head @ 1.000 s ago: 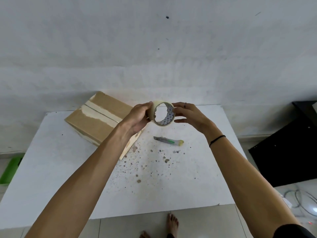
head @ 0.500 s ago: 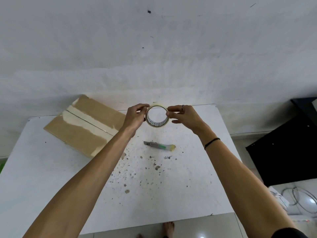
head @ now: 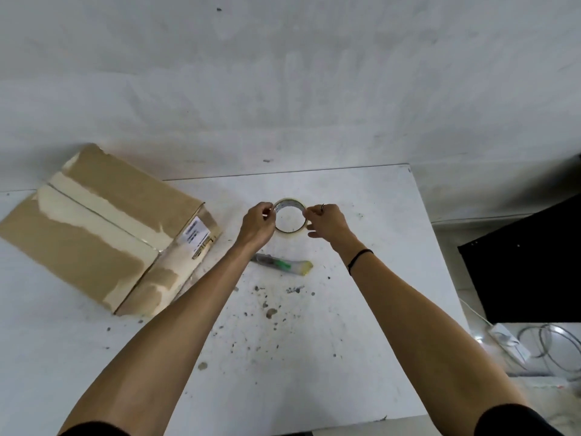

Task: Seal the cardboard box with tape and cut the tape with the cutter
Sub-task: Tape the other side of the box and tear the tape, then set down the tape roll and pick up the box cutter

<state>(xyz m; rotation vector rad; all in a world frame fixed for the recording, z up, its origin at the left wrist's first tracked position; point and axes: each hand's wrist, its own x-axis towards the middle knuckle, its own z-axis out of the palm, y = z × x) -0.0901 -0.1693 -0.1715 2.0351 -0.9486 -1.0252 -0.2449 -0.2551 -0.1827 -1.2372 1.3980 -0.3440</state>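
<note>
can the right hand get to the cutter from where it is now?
Probably yes, once it lets go. The cutter lies bare on the table, just nearer the person than the right hand, nothing covering it. But both that hand and the left hand are pinching the tape roll.

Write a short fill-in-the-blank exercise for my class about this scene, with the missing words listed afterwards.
1. Both hands hold a roll of ____ above the table.
2. The cutter lies on the table, not in either ____.
3. The cardboard box sits to the ____ of the left hand.
4. The right hand has a ____ on one finger.

Missing words: tape; hand; left; ring
</note>
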